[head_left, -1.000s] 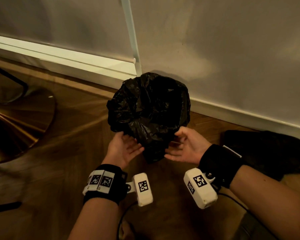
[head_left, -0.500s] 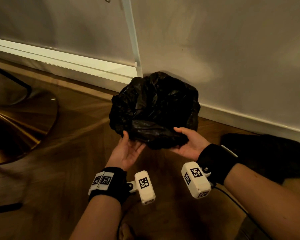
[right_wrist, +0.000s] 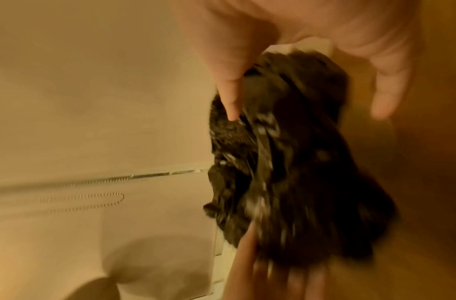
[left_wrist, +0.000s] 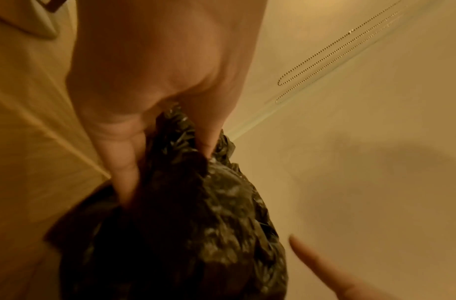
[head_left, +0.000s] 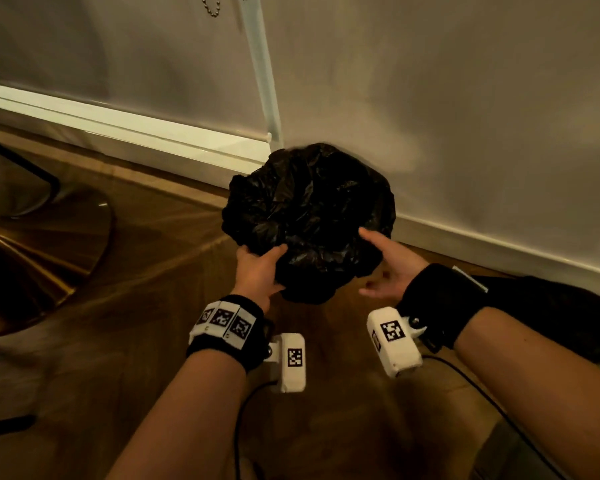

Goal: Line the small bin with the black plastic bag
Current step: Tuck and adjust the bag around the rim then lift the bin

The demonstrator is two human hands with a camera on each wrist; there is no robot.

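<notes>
wooden floor (head_left: pixel 125 341) meets a pale wall where the bin, hidden under the black bag (head_left: pixel 309 216), has risen and tilted compared with a second ago, so the bag's skirt looks nearly settled. head view: left hand (head_left: pixel 257 271) grips bag folds beside its thumb; right hand (head_left: pixel 388 265) is spread, fingers straight, thumb against the plastic. left wrist view: fingers (left_wrist: pixel 124 172) and thumb pinch a gathered fold. right wrist view, blurred: open fingers (right_wrist: pixel 229 95) brush the bag.
</notes>
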